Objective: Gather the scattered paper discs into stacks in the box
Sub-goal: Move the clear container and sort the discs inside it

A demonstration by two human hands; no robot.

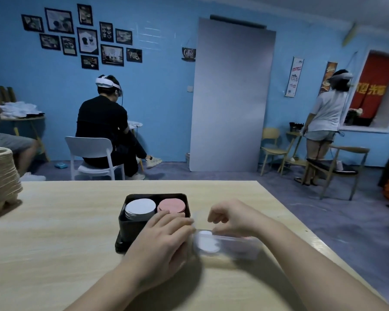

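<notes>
The left hand (164, 239) lies flat with fingers nearly straight, gripping nothing, resting over the black box (130, 227) at its near corner. Just beyond its fingertips, inside the box, stand a white disc stack (140, 206) and a pink disc stack (172, 205). The right hand (231, 218) is curled and seems to pinch the rim of a blurred clear plastic container (240, 248) on the bench (54, 243). A white disc (207, 242) shows through it below that hand. The gathering looks nearly done; next, that disc likely needs freeing and laying on the white stack.
</notes>
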